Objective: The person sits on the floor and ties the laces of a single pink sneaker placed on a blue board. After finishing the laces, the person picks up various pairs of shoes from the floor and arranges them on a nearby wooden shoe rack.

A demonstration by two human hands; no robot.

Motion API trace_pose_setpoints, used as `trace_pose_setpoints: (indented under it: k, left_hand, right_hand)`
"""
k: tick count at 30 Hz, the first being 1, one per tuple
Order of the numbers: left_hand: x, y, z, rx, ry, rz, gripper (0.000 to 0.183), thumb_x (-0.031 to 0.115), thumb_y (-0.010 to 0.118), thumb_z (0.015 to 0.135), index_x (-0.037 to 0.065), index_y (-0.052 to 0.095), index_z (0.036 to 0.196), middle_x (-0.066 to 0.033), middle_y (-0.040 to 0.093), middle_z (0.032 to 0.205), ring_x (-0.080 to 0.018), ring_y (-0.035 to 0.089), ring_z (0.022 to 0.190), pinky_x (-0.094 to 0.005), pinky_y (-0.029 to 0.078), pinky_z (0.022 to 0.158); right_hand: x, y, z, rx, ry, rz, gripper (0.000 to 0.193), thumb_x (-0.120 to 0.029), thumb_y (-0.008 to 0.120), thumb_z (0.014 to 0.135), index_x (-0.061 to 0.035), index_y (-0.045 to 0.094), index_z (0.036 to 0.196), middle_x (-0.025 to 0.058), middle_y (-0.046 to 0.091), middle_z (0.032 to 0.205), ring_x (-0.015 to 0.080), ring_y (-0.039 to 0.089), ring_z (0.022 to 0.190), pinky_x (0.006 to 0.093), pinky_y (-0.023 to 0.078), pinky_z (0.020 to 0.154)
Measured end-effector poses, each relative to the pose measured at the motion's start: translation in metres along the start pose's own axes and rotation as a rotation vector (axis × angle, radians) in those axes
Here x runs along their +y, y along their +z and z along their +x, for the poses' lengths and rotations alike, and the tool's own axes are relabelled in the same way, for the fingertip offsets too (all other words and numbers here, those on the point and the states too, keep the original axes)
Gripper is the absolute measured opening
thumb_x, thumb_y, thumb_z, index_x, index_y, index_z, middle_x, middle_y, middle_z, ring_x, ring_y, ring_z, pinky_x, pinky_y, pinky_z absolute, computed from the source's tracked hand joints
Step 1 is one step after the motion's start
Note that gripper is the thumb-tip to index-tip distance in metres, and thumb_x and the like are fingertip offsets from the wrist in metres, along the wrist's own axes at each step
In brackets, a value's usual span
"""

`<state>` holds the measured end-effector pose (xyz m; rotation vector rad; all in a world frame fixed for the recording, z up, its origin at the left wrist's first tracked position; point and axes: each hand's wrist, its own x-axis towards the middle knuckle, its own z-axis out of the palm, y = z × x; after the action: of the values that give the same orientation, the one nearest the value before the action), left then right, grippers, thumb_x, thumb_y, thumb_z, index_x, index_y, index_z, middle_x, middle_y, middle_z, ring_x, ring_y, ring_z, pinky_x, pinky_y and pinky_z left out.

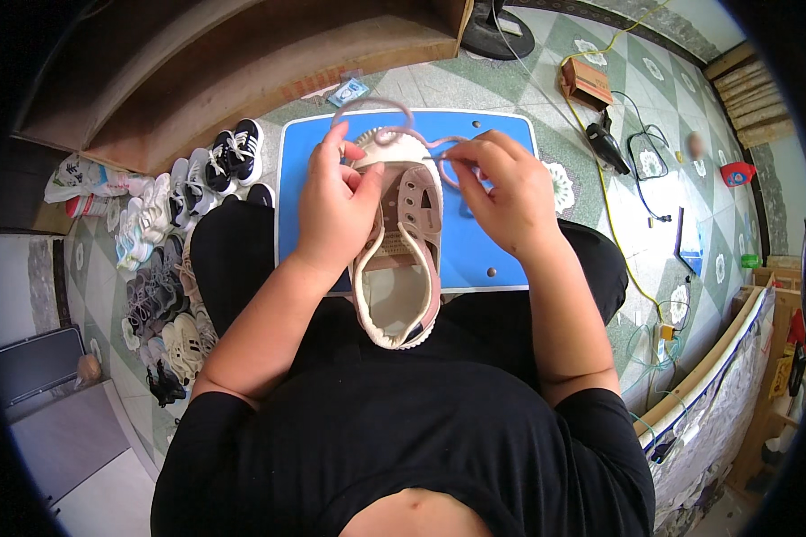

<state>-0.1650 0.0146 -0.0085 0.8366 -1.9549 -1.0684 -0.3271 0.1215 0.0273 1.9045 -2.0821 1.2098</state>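
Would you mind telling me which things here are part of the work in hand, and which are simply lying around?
In hand:
- pink shoe
- pink lace
- left hand
- right hand
- blue board

Lying about:
- row of small shoes
- cardboard box
- yellow cable
- black tool

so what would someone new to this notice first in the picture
The eye goes first to the pink and cream shoe at the centre, resting on the person's lap over a blue board. The left hand grips its side while the right hand pinches a pale pink lace that loops above the toe. Next comes the row of small shoes on the tiled floor to the left.
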Motion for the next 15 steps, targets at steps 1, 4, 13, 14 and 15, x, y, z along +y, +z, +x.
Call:
trace_pose_setpoints:
  k: [1,4,13,14,15]
  left_hand:
    - [-0.002,0.000,0.000,0.018,-0.021,-0.081,0.041,0.005,0.063,0.082,-0.003,0.046,0.118,-0.0032,0.050,0.090,-0.0047,0.049,0.066,-0.0186,0.043,0.059]
    - [0.005,-0.002,-0.001,-0.087,0.049,0.095,0.019,0.003,0.066,0.078,0.000,0.060,0.095,-0.0028,0.053,0.080,-0.0069,0.051,0.065,-0.0208,0.043,0.057]
    - [0.013,0.001,-0.003,-0.079,0.330,0.455,0.015,0.016,0.074,0.063,0.010,0.065,0.073,-0.0045,0.055,0.071,-0.0269,0.054,0.074,-0.0368,0.045,0.063]
    - [0.013,0.001,-0.003,-0.075,0.326,0.451,0.015,0.016,0.074,0.063,0.010,0.065,0.073,-0.0046,0.054,0.072,-0.0270,0.054,0.074,-0.0368,0.045,0.063]
    - [0.012,0.002,-0.003,-0.071,0.323,0.447,0.015,0.016,0.074,0.063,0.011,0.065,0.073,-0.0046,0.054,0.072,-0.0270,0.054,0.074,-0.0368,0.045,0.064]
  right_hand:
    - [0.003,0.001,-0.001,-0.022,-0.056,-0.003,0.009,-0.010,0.064,0.074,-0.0091,0.062,0.082,0.0061,0.058,0.078,0.0264,0.058,0.073,0.0360,0.048,0.060]
    - [0.003,0.004,-0.002,-0.089,-0.147,-0.059,0.012,-0.008,0.065,0.071,-0.0093,0.063,0.083,0.0053,0.059,0.081,0.0252,0.059,0.075,0.0347,0.049,0.063]
    - [0.001,0.010,-0.002,-0.129,-0.193,-0.091,0.018,-0.006,0.066,0.066,-0.0086,0.065,0.084,0.0045,0.057,0.079,0.0247,0.057,0.074,0.0342,0.048,0.062]
    - [0.001,0.011,-0.003,-0.127,-0.196,-0.073,0.018,-0.006,0.066,0.066,-0.0084,0.065,0.084,0.0046,0.057,0.079,0.0246,0.057,0.074,0.0342,0.048,0.062]
    - [0.001,0.012,-0.003,-0.125,-0.199,-0.055,0.018,-0.005,0.066,0.066,-0.0081,0.065,0.084,0.0048,0.057,0.079,0.0245,0.057,0.073,0.0342,0.048,0.062]
